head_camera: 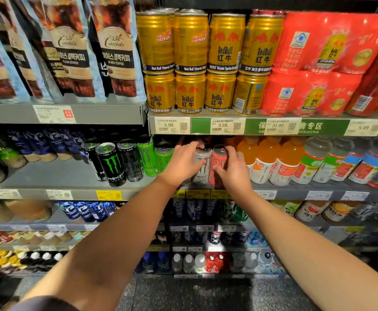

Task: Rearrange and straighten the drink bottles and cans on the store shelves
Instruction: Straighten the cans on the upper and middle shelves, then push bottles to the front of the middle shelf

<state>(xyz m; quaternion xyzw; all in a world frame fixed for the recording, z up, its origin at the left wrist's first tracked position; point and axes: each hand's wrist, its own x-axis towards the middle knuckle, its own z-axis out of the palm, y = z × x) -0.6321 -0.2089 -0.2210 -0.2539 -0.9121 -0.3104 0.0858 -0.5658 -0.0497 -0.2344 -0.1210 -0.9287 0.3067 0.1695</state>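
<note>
White and pink, two tall cans at the front of the second shelf are being handled together, one in each hand. The white can point(202, 166) is gripped by the left hand point(184, 163), whose fingers are curled round its upper left side with the thumb laid across its face. The pink can point(219, 163), touching the white one on its right, is held by the right hand point(234, 170), with fingers wrapped over its top and right side and the thumb against its front. Both cans stand upright on the grey shelf point(55, 173), just beside a row of orange drink bottles point(265, 162) to the right and green cans point(148, 157) to the left. Further left, several black cans point(113, 163) are seen tilted and turned at differing angles, well apart from the hands. The step in hand is judged to be the squaring of this pair: seating them side by side and bringing their logos forward. The next move would call for a small twist of each can until the printed faces are level with the shelf edge, after which the leaning black cans would likely need to be set straight.
</note>
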